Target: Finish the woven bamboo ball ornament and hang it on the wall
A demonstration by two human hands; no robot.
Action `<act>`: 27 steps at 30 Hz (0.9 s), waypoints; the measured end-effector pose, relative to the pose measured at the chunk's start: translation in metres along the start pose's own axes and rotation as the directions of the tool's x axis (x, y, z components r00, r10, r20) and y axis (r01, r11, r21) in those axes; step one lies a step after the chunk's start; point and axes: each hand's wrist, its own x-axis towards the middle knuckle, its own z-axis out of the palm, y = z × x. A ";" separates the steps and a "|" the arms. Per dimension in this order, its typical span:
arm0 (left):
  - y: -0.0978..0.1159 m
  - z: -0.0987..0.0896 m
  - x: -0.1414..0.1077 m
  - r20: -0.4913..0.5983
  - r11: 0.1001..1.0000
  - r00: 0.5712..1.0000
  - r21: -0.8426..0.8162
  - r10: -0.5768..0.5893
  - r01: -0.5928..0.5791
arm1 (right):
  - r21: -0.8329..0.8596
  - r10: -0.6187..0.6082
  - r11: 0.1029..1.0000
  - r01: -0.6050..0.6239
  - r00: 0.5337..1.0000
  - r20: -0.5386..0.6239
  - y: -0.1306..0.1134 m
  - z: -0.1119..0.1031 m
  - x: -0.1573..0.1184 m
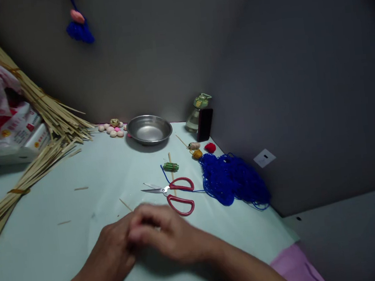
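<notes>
My left hand (115,243) and my right hand (165,232) meet over the near part of the table, fingers curled against each other. Whatever they pinch is hidden behind the knuckles and blurred. A thin straw strip (126,204) shows just beyond the left hand; I cannot tell whether it is held or lies on the cloth. Just past the right hand lie red-handled scissors (166,189), blades apart and pointing left. Behind them is a small green bundle (170,167) beside a thin stick (169,158). A blue yarn heap (233,178) spreads to the right, one strand running under the scissors.
A steel bowl (149,130) stands at the back, with pale egg-shaped pieces (111,129) to its left. Yellow (197,154) and red yarn balls (210,148), a phone (205,125) and a bottle (192,120) stand back right. Straw bundles (18,187) and packages (21,126) fill the left.
</notes>
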 end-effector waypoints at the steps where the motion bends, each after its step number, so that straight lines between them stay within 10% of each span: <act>1: 0.000 0.002 -0.001 0.093 0.995 0.994 0.085 0.052 -0.060 | 0.195 0.108 0.976 -0.096 0.993 -0.053 0.003 -0.009 0.003; 5: 0.011 0.004 -0.005 0.222 0.938 0.956 0.243 0.193 -0.246 | 0.659 0.383 0.712 -0.242 0.921 -0.075 0.026 -0.037 0.018; 11: 0.031 -0.004 -0.003 0.002 0.965 0.986 -0.208 -0.164 0.161 | 0.630 0.344 0.749 -0.205 0.933 -0.106 0.030 -0.021 0.023; 16: 0.034 -0.006 0.004 -0.084 0.771 0.910 -0.566 -0.407 0.293 | -0.035 -0.018 0.999 0.006 0.936 -0.351 0.015 -0.011 0.013; 21: 0.031 -0.004 0.007 -0.088 0.705 0.902 -0.657 -0.423 0.267 | -0.708 -0.351 0.693 0.140 0.922 -0.162 0.033 -0.002 0.008; 27: 0.028 -0.003 0.007 -0.088 0.702 0.897 -0.657 -0.434 0.275 | -0.909 -0.393 0.415 0.040 0.909 -0.139 0.046 0.008 0.010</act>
